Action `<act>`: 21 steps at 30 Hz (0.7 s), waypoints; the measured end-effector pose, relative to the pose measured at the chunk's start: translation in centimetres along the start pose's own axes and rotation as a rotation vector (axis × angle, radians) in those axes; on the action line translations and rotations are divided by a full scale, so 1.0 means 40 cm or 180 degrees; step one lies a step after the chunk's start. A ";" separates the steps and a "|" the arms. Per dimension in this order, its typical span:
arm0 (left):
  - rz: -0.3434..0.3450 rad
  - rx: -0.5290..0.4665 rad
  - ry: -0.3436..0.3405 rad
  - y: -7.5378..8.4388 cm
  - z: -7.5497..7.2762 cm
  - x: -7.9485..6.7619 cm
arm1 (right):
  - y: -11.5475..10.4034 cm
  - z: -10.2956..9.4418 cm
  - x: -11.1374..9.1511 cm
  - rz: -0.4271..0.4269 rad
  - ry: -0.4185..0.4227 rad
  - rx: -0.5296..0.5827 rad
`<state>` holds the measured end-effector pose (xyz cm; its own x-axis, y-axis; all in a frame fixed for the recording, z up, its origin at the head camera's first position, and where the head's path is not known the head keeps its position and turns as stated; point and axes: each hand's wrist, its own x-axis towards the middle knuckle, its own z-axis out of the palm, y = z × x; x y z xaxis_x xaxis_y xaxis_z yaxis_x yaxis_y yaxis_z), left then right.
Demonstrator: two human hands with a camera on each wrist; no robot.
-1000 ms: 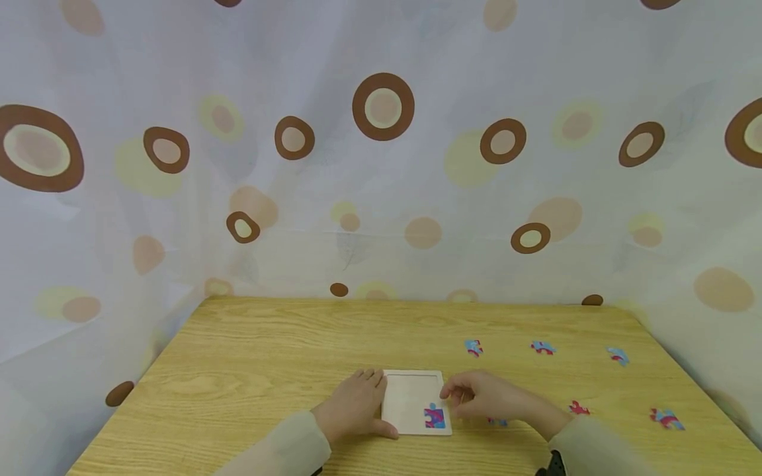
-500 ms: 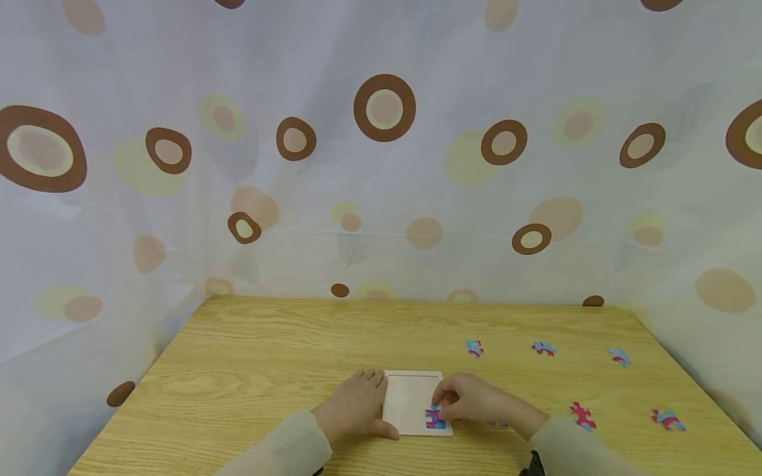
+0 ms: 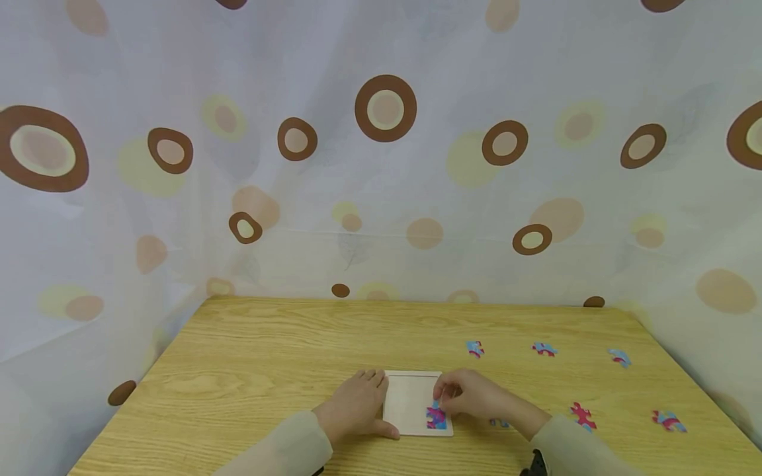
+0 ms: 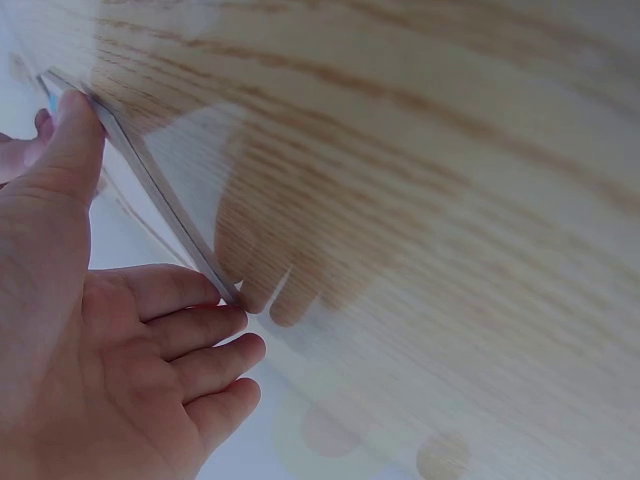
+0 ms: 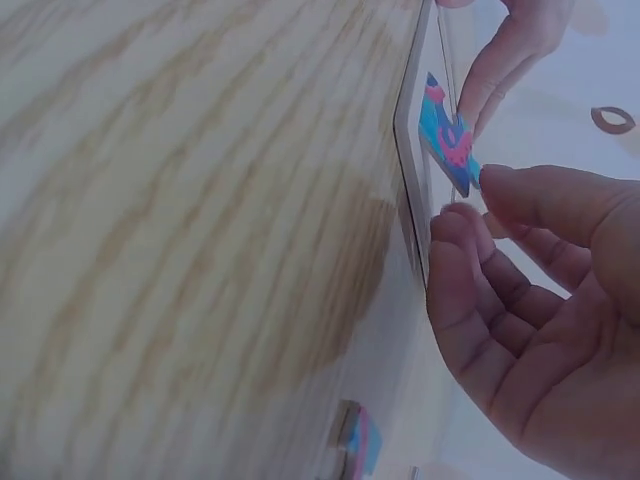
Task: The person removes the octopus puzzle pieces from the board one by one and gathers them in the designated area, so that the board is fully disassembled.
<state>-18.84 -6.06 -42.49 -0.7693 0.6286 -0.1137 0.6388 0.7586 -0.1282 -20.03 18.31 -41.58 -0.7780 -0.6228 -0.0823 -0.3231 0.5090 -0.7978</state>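
A square white puzzle tray (image 3: 406,402) with a shallow raised rim lies on the wooden table. Along its left edge rests my left hand (image 3: 356,404); the left wrist view has the thumb (image 4: 78,150) at one corner and the fairly straight fingers by the other. My right hand (image 3: 470,395) pinches the blue tab of a purple, pink and blue jigsaw piece (image 3: 436,418) at the tray's near right corner. Seen from the right wrist, that piece (image 5: 446,142) tilts up from the tray floor, the thumb (image 5: 505,190) right at its tab.
Loose jigsaw pieces lie to the right: a back row with a blue-red piece (image 3: 475,349), another (image 3: 544,349) and a mostly blue one (image 3: 619,357). Nearer are a red piece (image 3: 583,416), a multicoloured one (image 3: 669,421) and one partly under my right forearm (image 3: 499,422). A patterned curtain (image 3: 381,264) borders the table.
My right hand has moved left from beside the tray to the jigsaw piece and now grips its tab; the piece has tilted slightly. The left hand stays in place.
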 end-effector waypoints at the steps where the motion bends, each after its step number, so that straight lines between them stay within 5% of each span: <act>1: -0.0004 -0.0004 -0.0004 0.000 0.000 0.000 | 0.000 -0.001 -0.001 0.0010 -0.0004 0.0024; 21: 0.0003 0.0020 -0.0022 0.000 0.002 0.000 | 0.003 0.009 -0.008 -0.0001 0.0139 0.0134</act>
<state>-18.86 -6.08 -42.55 -0.7687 0.6281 -0.1206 0.6396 0.7569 -0.1345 -19.62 18.38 -41.88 -0.8010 -0.5960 -0.0568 -0.3009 0.4828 -0.8224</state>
